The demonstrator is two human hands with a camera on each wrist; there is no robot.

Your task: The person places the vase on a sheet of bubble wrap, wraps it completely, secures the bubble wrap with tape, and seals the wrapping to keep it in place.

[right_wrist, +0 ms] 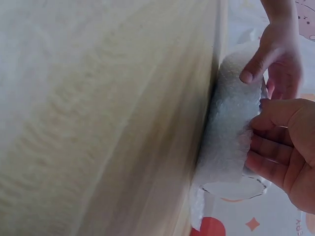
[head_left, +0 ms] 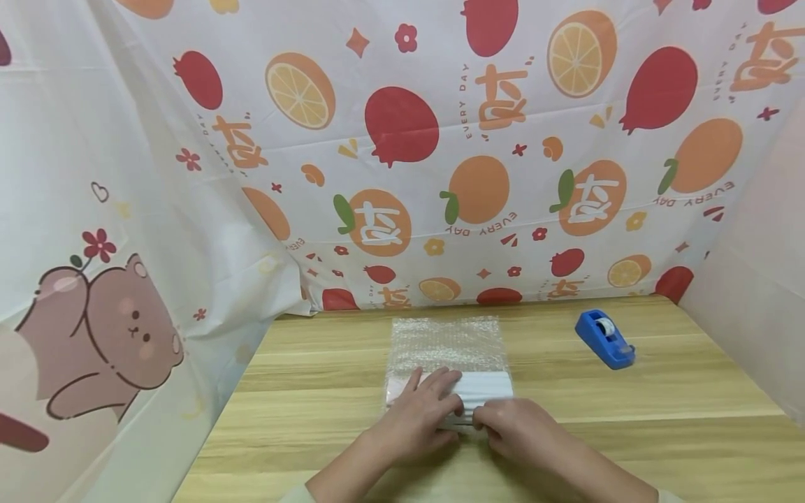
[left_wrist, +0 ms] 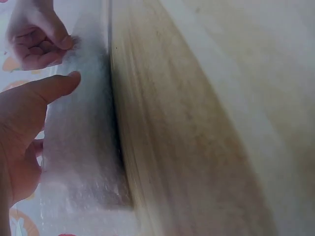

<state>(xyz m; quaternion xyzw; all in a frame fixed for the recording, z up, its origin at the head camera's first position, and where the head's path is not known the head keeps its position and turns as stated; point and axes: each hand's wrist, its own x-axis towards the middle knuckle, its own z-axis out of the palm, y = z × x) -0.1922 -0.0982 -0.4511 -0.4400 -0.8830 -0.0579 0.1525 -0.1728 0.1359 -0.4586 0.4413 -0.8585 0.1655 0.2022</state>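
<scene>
A sheet of bubble wrap point(head_left: 446, 342) lies flat on the table. Across its near part is a flat white item with lengthwise folds point(head_left: 487, 385), pinkish at its left end; its kind cannot be told. My left hand point(head_left: 420, 412) rests on this item with fingers spread and fairly straight. Close beside it, my right hand point(head_left: 518, 426) pinches the near edge of the wrap between thumb and curled fingers. In the right wrist view, bubble wrap point(right_wrist: 229, 118) covers the side facing me, and the right fingers point(right_wrist: 268, 152) hold its upper edge.
A blue tape dispenser point(head_left: 605, 339) stands on the wooden table point(head_left: 314, 391), to the right of the wrap. Behind the table hangs a fruit-printed cloth point(head_left: 440, 175), and another cloth with a bear print point(head_left: 119, 328) hangs along the left.
</scene>
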